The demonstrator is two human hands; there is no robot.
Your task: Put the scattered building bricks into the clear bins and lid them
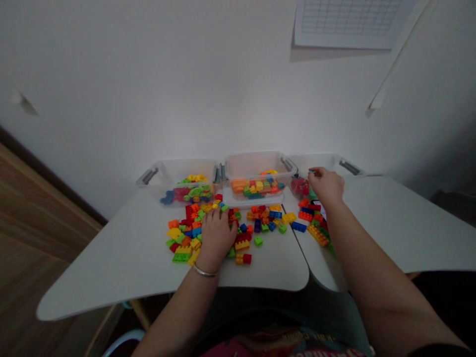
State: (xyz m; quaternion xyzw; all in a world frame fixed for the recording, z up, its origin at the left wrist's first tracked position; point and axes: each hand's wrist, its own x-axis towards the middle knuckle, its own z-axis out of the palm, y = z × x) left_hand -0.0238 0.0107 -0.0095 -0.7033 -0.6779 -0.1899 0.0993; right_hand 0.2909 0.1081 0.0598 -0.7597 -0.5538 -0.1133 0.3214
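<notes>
My left hand (217,230) lies palm down on a heap of coloured toy building bricks (184,250), fingers stretched forward and thumb apart. A silver bangle circles that wrist. Raised at the front of the right clear plastic bin (320,161) is my right hand (327,186), its fingers pinched together. A small bluish spot shows at its fingertips; whether it is a brick cannot be made out. Below the right forearm lie more bricks, among them a yellow brick (318,236) and a blue brick (299,226). Red pieces (299,187) show in the right bin.
Along the wall stand two more clear bins: the left bin (159,173) holds yellow, green and blue pieces, the middle bin (260,161) bricks of several colours. Two white tables (122,265) meet at a seam. A gridded paper sheet (345,25) hangs on the wall.
</notes>
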